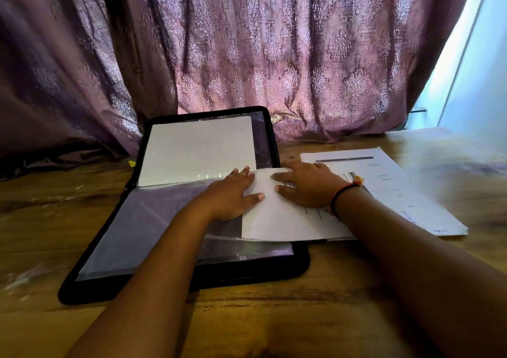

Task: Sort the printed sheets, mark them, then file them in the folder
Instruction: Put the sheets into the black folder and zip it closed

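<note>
Step judged: filing. The folder (164,283) lies open on the bench (274,316), left of centre, its far half near the bench's far edge and propped toward the curtain (274,56). One filed sheet (197,149) is seen in the far half. A loose sheet (282,220) lies across the right edge of the near half, over the clear sleeve (142,220). Whether its leading edge is under the film cannot be told. The left hand (230,193) is laid flat, fingers straight, on the sleeve, thumb resting on the sheet's left edge; nothing is gripped. The right hand (304,185) is spread flat on the sheet, pressing, nothing pinched. The stack of printed sheets (406,190) lies toward the bench's right edge, partly under the right wrist and the loose sheet. Risks noted: if the sheet is pushed by flat palms against a closed sleeve mouth, it is likely to buckle or crease at the leading edge. The thin film may be dragged and wrinkled under the left hand. The stack may be shifted out of sorted order by the right forearm. The sheet may be seated skewed, since it lies at a slight angle to the folder.
</note>
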